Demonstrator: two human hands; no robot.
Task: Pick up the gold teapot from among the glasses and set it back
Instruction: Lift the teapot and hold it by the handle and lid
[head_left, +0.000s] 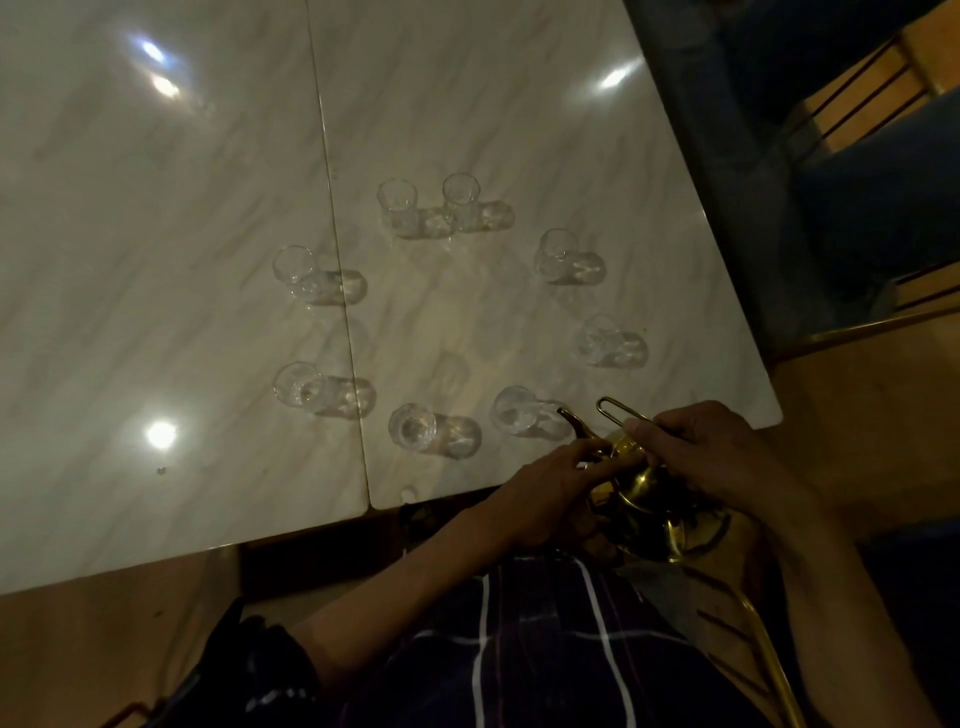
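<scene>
The gold teapot (644, 493) is off the table, held low over its near right edge above my lap. My right hand (711, 452) grips its thin wire handle. My left hand (550, 483) is closed on the body beside the curved spout, which points toward the table. Several clear glasses stand in a ring on the white marble table (156, 260), the nearest glass (514, 410) just beyond the spout. The middle of the ring is bare.
A seam (337, 249) runs down the table between two slabs. A dark blue seat and wooden frame (857, 156) lie beyond the table's right edge. The floor is wooden. My checked clothing fills the bottom of the view.
</scene>
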